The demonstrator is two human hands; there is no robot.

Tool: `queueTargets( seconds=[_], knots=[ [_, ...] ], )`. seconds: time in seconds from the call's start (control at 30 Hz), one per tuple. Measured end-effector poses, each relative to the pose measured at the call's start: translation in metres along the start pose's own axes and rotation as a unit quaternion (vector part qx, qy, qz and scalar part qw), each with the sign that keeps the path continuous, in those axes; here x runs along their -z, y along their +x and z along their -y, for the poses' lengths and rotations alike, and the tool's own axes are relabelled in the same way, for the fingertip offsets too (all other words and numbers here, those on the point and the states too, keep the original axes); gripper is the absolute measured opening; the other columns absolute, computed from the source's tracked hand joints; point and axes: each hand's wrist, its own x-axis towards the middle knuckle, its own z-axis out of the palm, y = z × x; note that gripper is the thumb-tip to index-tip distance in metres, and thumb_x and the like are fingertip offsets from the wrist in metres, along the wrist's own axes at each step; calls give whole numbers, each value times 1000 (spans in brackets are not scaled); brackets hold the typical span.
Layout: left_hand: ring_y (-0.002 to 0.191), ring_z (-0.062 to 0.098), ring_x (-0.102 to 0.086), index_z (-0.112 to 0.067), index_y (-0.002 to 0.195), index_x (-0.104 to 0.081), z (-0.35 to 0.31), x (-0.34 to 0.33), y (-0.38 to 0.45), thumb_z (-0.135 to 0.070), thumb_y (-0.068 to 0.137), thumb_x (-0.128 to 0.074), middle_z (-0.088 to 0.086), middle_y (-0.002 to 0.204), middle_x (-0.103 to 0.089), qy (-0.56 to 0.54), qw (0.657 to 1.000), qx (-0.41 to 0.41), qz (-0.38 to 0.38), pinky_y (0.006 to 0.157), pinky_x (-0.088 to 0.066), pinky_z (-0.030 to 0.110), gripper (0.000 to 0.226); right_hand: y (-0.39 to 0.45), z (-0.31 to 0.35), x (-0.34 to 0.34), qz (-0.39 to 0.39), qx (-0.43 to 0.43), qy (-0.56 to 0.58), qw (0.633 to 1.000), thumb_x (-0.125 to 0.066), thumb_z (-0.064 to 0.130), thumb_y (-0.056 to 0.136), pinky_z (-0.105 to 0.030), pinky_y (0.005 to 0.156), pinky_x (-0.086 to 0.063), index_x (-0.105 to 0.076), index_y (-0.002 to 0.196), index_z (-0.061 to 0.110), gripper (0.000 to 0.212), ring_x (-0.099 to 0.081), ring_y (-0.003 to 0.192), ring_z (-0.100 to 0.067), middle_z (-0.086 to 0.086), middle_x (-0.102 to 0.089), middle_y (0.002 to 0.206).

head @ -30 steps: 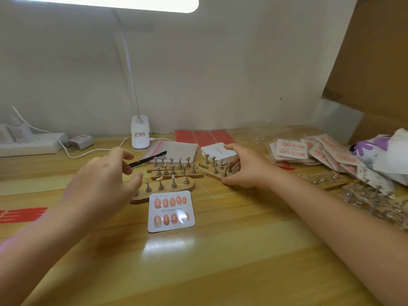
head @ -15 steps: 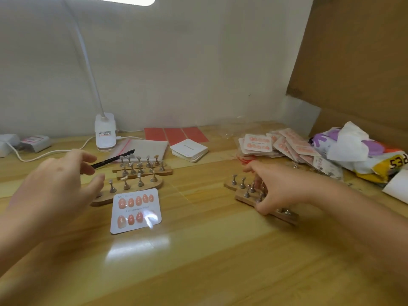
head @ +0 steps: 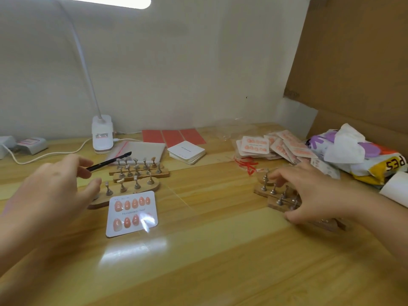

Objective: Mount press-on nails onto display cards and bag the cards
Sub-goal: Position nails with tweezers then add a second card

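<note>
1 white nail-filled display card (head: 132,213) lay unbagged; left hand (head: 51,191) pinched black tweezers (head: 108,161), right hand (head: 309,195) gripped wooden nail stands (head: 284,200); bagged cards (head: 276,145) at table's (head: 220,261) far right edge.

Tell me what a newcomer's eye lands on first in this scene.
The white display card with two rows of pink press-on nails lies front and centre on the wooden table, beside wooden peg stands. The left hand holds a black tool above them, while the right hand grips another peg stand on the right. A pile of bagged cards lies behind.
</note>
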Motion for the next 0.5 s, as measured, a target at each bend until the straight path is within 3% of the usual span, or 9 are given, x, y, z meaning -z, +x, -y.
queueTargets(
  seconds=[0.1, 0.23, 0.4, 0.5],
  knots=[
    [85, 17, -61, -43, 109, -41, 3, -3, 1, -77, 75, -29, -34, 81, -48, 3, 1000, 1, 3, 66, -55, 44, 49, 4, 2, 0, -30, 74, 19, 997, -64, 54, 61, -30, 104, -31, -29, 126, 64, 74, -17, 129, 3, 37, -28, 129],
    [86, 17, -61, -42, 111, -42, 8, -5, 0, -81, 75, -25, -34, 82, -48, 9, 1000, 16, 26, 66, -55, 44, 55, 18, 9, 0, 5, 127, -57, 990, -59, 49, 71, -39, 113, -17, -29, 136, 60, 72, 4, 140, -2, 31, -14, 147],
    [87, 17, -60, -43, 113, -42, 18, -11, -2, -85, 73, -25, -32, 84, -50, -5, 999, 30, 22, 69, -56, 47, 61, 28, 6, 6, 15, 111, -143, 983, -58, 52, 71, -37, 112, -17, -55, 119, 43, 49, -13, 133, -13, 23, -34, 129],
    [92, 23, -60, -39, 113, -44, 12, -6, -5, -78, 76, -32, -22, 90, -56, -37, 999, 16, 25, 73, -55, 52, 55, 26, 0, 7, 11, 100, -137, 985, -60, 52, 72, -39, 115, -10, -47, 130, 44, 60, -8, 135, -10, 22, -29, 135]
  ],
)
